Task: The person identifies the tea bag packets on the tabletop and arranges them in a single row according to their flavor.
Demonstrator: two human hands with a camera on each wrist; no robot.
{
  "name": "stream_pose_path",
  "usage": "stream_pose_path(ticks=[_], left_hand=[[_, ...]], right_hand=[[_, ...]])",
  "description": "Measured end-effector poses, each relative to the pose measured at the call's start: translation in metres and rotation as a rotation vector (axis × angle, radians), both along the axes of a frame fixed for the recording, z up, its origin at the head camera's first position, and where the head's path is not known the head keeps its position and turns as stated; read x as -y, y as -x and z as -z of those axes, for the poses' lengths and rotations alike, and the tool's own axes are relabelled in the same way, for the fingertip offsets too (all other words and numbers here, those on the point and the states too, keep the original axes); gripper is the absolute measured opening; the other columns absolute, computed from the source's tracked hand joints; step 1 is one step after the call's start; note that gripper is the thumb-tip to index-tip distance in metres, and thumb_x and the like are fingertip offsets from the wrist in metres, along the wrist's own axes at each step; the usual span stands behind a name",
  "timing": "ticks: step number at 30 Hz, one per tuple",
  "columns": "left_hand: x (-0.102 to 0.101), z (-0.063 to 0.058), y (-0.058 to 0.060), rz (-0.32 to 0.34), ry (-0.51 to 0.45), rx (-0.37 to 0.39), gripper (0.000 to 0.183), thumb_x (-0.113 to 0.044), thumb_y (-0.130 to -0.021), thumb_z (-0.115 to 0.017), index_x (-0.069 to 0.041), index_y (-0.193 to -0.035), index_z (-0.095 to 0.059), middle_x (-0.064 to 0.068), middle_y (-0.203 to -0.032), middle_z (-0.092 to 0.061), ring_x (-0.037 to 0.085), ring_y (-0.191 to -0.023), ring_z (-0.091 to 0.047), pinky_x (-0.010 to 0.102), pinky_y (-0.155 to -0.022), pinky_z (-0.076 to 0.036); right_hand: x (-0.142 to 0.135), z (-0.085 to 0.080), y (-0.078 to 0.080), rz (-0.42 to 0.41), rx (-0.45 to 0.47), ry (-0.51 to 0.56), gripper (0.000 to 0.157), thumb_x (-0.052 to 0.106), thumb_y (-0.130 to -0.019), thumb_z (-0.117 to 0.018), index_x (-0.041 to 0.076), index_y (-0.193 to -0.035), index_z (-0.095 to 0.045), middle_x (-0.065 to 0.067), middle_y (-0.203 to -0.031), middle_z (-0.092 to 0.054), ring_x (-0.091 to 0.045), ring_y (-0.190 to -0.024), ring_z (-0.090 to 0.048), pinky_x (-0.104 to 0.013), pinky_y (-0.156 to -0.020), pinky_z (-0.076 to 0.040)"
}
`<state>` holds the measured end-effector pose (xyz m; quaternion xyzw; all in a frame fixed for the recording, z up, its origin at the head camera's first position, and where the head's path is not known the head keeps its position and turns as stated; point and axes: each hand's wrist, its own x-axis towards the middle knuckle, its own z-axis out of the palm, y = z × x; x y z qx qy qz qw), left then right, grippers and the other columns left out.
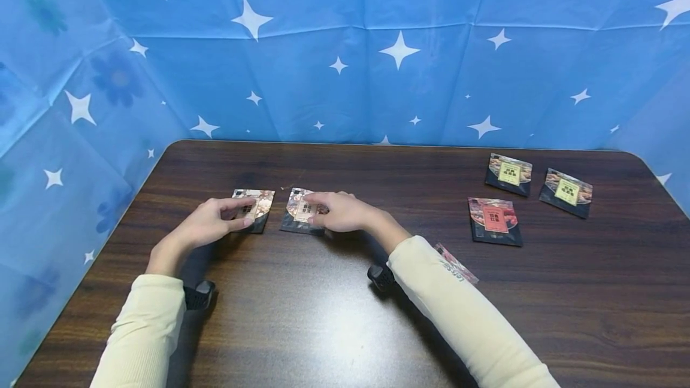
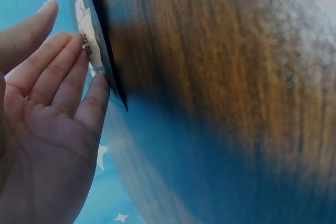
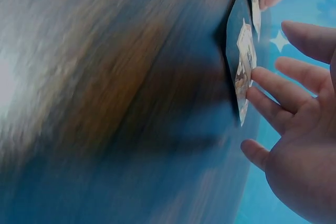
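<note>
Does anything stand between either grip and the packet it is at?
Nothing visible does. The left grip is at the leftmost packet, the right grip at the neighbouring packet; the red packet lies off to the right.

Our left grip [image 1: 207,223] reaches forward, its fingers [image 2: 96,98] nearly straight and close together, the thumb [image 2: 29,35] held apart from them. To its right, our right grip [image 1: 345,212] faces it with fingers [image 3: 281,90] loosely spread and only slightly bent, thumb well clear. Behind the left grip, our left forearm [image 1: 140,328] runs back steeply; behind the right grip, our right forearm [image 1: 463,310] slants outward. Both are sleeved.
</note>
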<state>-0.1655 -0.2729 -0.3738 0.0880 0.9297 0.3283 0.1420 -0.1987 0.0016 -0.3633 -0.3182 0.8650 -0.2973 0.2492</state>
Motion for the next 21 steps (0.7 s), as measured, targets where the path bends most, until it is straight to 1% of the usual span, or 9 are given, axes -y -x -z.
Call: stream_pose_path(ticks=[3,5,7,8,9,10,12,15,21], left_hand=[[0.000,0.000,0.000,0.005,-0.003,-0.004,0.049,-0.025,-0.090,-0.059,-0.005,-0.133,-0.047,0.022,-0.133,-0.044,0.038,-0.119,-0.041,0.053,-0.093,-0.032],[0.000,0.000,-0.001,0.012,0.000,-0.010,0.049,-0.025,-0.090,-0.059,-0.005,-0.133,-0.048,0.022,-0.132,-0.045,0.039,-0.119,-0.042,0.053,-0.093,-0.033],[0.000,-0.001,-0.001,0.015,0.004,-0.011,0.049,-0.026,-0.090,-0.059,-0.005,-0.133,-0.048,0.022,-0.132,-0.045,0.038,-0.118,-0.042,0.053,-0.092,-0.034],[0.000,-0.001,-0.001,0.015,0.005,-0.012,0.049,-0.025,-0.090,-0.059,-0.005,-0.133,-0.048,0.022,-0.132,-0.045,0.038,-0.118,-0.042,0.053,-0.092,-0.034],[0.000,-0.001,-0.001,0.017,0.006,-0.014,0.049,-0.025,-0.090,-0.059,-0.005,-0.133,-0.048,0.022,-0.132,-0.046,0.038,-0.118,-0.043,0.053,-0.091,-0.034],[0.000,-0.001,-0.001,0.018,0.009,-0.016,0.049,-0.024,-0.090,-0.059,-0.005,-0.133,-0.048,0.022,-0.131,-0.046,0.038,-0.118,-0.043,0.052,-0.091,-0.034],[0.000,-0.002,-0.001,0.018,0.008,-0.015,0.048,-0.023,-0.090,-0.059,-0.005,-0.133,-0.048,0.022,-0.131,-0.046,0.038,-0.118,-0.043,0.052,-0.091,-0.035],[0.000,-0.003,-0.002,0.023,0.008,-0.023,0.048,-0.023,-0.090,-0.059,-0.004,-0.133,-0.048,0.022,-0.131,-0.047,0.038,-0.117,-0.044,0.052,-0.091,-0.035],[-0.001,-0.003,-0.003,0.029,0.013,-0.028,0.047,-0.024,-0.091,-0.059,-0.005,-0.133,-0.048,0.022,-0.130,-0.047,0.036,-0.114,-0.046,0.050,-0.087,-0.037]], right_hand=[[0.005,0.000,0.000,-0.008,-0.004,-0.007,0.052,0.025,-0.094,-0.052,0.013,-0.142,-0.035,-0.005,-0.128,-0.053,-0.018,-0.110,-0.052,-0.041,-0.099,-0.029],[0.009,0.000,-0.001,-0.017,-0.008,-0.015,0.052,0.026,-0.094,-0.051,0.013,-0.142,-0.035,-0.005,-0.114,-0.062,-0.016,-0.097,-0.059,-0.042,-0.100,-0.026],[0.012,0.001,-0.001,-0.026,-0.005,-0.012,0.053,0.026,-0.094,-0.052,0.013,-0.142,-0.035,-0.004,-0.104,-0.065,-0.015,-0.082,-0.064,-0.042,-0.100,-0.026],[0.013,0.001,-0.001,-0.028,-0.003,-0.010,0.053,0.026,-0.094,-0.052,0.013,-0.142,-0.035,-0.002,-0.098,-0.066,-0.014,-0.073,-0.064,-0.041,-0.099,-0.027],[0.015,0.001,-0.001,-0.032,-0.005,-0.013,0.053,0.027,-0.094,-0.052,0.013,-0.142,-0.034,-0.003,-0.093,-0.067,-0.013,-0.071,-0.064,-0.042,-0.100,-0.026],[0.016,0.001,-0.002,-0.035,0.000,-0.009,0.053,0.026,-0.094,-0.052,0.013,-0.142,-0.034,-0.002,-0.083,-0.067,-0.013,-0.063,-0.064,-0.041,-0.100,-0.026],[0.018,0.001,-0.002,-0.031,0.009,-0.003,0.053,0.026,-0.094,-0.052,0.013,-0.142,-0.034,0.000,-0.082,-0.067,-0.013,-0.061,-0.063,-0.041,-0.100,-0.026],[0.019,0.000,-0.003,-0.029,0.013,-0.002,0.054,0.026,-0.094,-0.052,0.013,-0.142,-0.033,-0.002,-0.071,-0.067,-0.013,-0.060,-0.063,-0.042,-0.101,-0.023],[0.019,0.000,-0.003,-0.034,-0.007,-0.018,0.054,0.028,-0.094,-0.051,0.014,-0.143,-0.033,0.000,-0.068,-0.067,-0.011,-0.060,-0.063,-0.044,-0.102,-0.021]])
